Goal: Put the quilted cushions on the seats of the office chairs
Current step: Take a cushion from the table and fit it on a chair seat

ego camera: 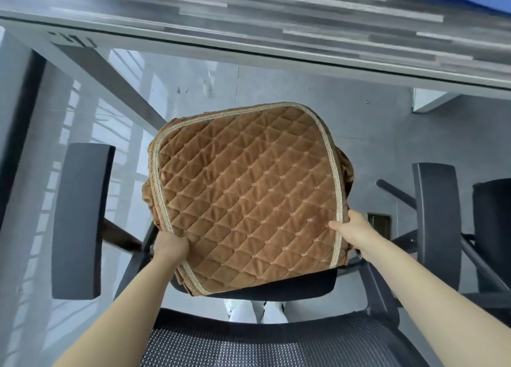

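Note:
A brown quilted cushion (246, 195) with beige trim lies over the black seat (290, 288) of an office chair, its near edge overhanging the seat's rear. More brown fabric shows beneath its left and right edges. My left hand (170, 246) grips the cushion's near left edge. My right hand (352, 228) pinches the trim at the near right edge. The chair's mesh backrest (262, 344) is directly below me, and its armrests (80, 217) flank the seat.
A grey wood-grain desk (249, 21) runs across the top, its edge just beyond the chair. The right armrest (437, 223) stands beside a second dark chair (492, 228) at the right border. Grey floor with a small floor box (378, 224) lies underneath.

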{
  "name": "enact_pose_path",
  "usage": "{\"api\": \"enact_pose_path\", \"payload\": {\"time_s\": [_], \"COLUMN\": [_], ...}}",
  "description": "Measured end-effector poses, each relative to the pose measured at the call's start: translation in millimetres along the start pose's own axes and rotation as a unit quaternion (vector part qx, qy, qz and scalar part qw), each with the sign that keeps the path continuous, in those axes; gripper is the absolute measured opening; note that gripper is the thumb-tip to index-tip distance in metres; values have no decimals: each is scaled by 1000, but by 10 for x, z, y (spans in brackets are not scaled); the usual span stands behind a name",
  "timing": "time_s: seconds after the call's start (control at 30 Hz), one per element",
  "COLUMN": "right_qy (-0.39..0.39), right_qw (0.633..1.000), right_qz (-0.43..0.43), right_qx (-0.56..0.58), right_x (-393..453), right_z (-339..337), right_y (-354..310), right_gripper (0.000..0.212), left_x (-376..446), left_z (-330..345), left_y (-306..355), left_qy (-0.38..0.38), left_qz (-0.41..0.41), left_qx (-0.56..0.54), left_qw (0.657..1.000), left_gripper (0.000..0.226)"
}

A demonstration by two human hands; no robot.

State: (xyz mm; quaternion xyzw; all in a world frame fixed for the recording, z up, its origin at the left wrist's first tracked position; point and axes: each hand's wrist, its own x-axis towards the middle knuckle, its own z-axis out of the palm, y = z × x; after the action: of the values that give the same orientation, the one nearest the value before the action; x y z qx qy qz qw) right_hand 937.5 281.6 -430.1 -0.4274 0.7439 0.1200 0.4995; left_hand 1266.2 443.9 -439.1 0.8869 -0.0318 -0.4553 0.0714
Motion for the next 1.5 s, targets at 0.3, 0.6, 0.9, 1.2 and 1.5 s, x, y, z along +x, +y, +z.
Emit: {"api": "enact_pose_path", "payload": {"time_s": [0.3,0.6,0.9,1.2,1.5], "right_qy": [271,232,185,236,215], "right_qw": [913,875,762,763,772], "right_qz": [-145,-252,-442,-415,-421], "right_qx": [-268,-343,-435,-436,-426], "right_x": [-453,-228,286,731,642], "right_z": [218,367,665,547,443], "right_y": [217,-149,-814,-423,-624], "right_gripper": [26,44,58,62,58], "left_x": [-247,-151,314,736,648], "left_z": [-75,63,379,542,419], "left_y": [-130,-34,632,498,630], "left_qy": [117,167,177,227,235], "left_qz": [106,306,410,428,426], "left_qx": [209,380,297,311,318], "left_qw": [965,857,844,818,814], "left_gripper": [55,79,64,69,66]}}
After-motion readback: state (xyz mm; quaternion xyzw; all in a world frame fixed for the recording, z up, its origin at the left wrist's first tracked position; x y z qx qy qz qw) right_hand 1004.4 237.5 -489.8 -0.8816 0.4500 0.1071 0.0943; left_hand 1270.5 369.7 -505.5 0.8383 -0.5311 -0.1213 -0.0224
